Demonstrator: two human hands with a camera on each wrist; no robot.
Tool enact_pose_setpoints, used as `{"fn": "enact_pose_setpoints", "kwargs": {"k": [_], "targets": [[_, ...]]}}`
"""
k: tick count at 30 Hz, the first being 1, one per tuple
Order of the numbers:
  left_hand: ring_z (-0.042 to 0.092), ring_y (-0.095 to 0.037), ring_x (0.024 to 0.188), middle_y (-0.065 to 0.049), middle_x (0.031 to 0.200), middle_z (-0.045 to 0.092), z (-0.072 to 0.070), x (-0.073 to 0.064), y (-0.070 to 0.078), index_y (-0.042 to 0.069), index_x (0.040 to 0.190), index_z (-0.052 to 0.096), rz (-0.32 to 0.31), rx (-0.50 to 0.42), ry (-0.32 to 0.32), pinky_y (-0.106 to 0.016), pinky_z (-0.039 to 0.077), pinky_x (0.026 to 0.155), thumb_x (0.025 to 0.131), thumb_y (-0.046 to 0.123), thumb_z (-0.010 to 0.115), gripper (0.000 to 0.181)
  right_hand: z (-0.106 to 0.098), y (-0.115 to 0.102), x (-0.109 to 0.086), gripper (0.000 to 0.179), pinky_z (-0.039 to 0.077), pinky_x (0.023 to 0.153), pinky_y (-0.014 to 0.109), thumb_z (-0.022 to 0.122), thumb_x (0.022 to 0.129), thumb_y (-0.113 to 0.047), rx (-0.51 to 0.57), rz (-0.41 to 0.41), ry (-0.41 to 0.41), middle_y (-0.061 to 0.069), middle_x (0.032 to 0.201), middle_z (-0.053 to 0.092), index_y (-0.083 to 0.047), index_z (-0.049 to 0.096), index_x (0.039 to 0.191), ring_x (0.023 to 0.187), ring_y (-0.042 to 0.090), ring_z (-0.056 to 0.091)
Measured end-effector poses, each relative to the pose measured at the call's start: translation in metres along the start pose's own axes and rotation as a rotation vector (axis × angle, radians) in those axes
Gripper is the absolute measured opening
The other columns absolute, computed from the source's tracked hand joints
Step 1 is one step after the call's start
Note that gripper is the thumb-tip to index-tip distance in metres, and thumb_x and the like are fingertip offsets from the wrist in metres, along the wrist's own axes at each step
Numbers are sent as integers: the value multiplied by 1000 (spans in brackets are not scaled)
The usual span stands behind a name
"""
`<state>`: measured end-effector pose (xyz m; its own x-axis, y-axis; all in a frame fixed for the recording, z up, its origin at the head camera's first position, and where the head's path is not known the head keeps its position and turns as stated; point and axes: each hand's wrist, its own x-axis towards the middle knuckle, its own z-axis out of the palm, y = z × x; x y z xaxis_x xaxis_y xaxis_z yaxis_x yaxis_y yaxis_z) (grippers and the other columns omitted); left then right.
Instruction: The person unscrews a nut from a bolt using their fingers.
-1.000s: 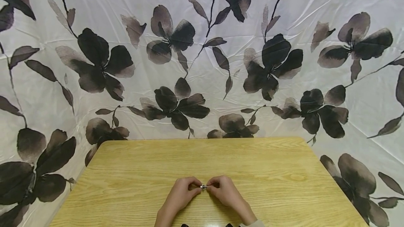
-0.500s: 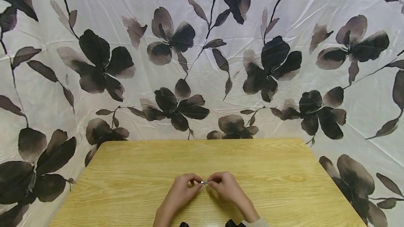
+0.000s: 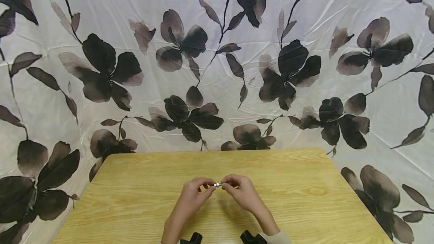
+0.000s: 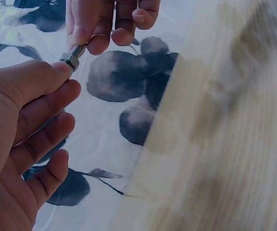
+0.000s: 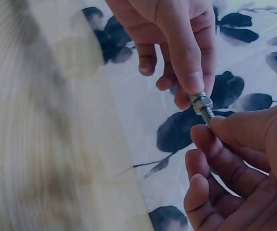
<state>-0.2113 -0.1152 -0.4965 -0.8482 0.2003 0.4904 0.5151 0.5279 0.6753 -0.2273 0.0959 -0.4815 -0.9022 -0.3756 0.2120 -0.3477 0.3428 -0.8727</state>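
Observation:
A small metal bolt (image 3: 218,185) with a hex nut (image 5: 203,103) on it is held between both hands above the table. My left hand (image 3: 192,195) pinches the nut end between thumb and forefinger; its fingertips hide that end. From the other side my right hand (image 3: 245,193) pinches the tip of the threaded shank (image 5: 207,114). A short run of thread shows between the nut and the right fingertips, also in the left wrist view, where the nut (image 4: 70,60) touches the left thumb. The other fingers of both hands are loosely bent.
Below the hands lies a light wood-grain table (image 3: 135,176). A white cloth (image 3: 244,86) with dark flowers hangs behind it and at both sides. Black wrist-worn devices (image 3: 252,237) show at the bottom edge of the head view.
Both hands have risen in the head view, moving away from the person with the bolt between them. Their pinching holds stay much the same, and more of the black wrist devices shows.

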Motion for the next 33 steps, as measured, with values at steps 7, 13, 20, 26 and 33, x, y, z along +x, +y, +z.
{"fn": "enact_pose_setpoints", "kwargs": {"k": [7, 13, 20, 26, 33], "targets": [[63, -3, 82, 13, 94, 74, -6, 5, 11, 22, 98, 79, -2, 10, 43, -31, 55, 69, 90, 13, 80, 13, -3, -12, 2, 11, 55, 73, 24, 70, 99, -16, 12, -18, 53, 10, 96, 77, -9, 77, 104, 84, 15, 70], [62, 0, 83, 14, 93, 74, -9, 7, 17, 21, 99, 79, 11, -3, 59, -34, 55, 70, 90, 11, 79, 13, -5, -20, 0, 10, 55, 72, 24, 72, 98, -17, 32, -17, 83, 10, 96, 77, -10, 78, 103, 84, 19, 70], [62, 0, 81, 13, 90, 73, -11, 8, 20, 21, 96, 77, 63, -12, 105, -27, 53, 68, 89, 9, 80, 14, -8, -28, 0, 10, 55, 72, 24, 73, 97, -17, 78, -18, 89, 8, 97, 77, -10, 77, 103, 84, 15, 69], [63, -2, 80, 15, 91, 72, -10, 5, 20, 23, 95, 76, 64, -26, 133, -28, 54, 67, 87, 8, 82, 18, -9, -30, 0, 12, 55, 73, 24, 73, 97, -16, 89, -4, 60, 8, 99, 77, -9, 77, 105, 85, 13, 68], [65, -10, 79, 13, 89, 72, -11, 3, 19, 21, 95, 77, 89, -35, 170, -26, 53, 66, 85, 5, 83, 19, -8, -28, 1, 12, 55, 72, 24, 70, 99, -14, 119, -10, 29, 12, 103, 77, -8, 76, 107, 85, 12, 67]]}}
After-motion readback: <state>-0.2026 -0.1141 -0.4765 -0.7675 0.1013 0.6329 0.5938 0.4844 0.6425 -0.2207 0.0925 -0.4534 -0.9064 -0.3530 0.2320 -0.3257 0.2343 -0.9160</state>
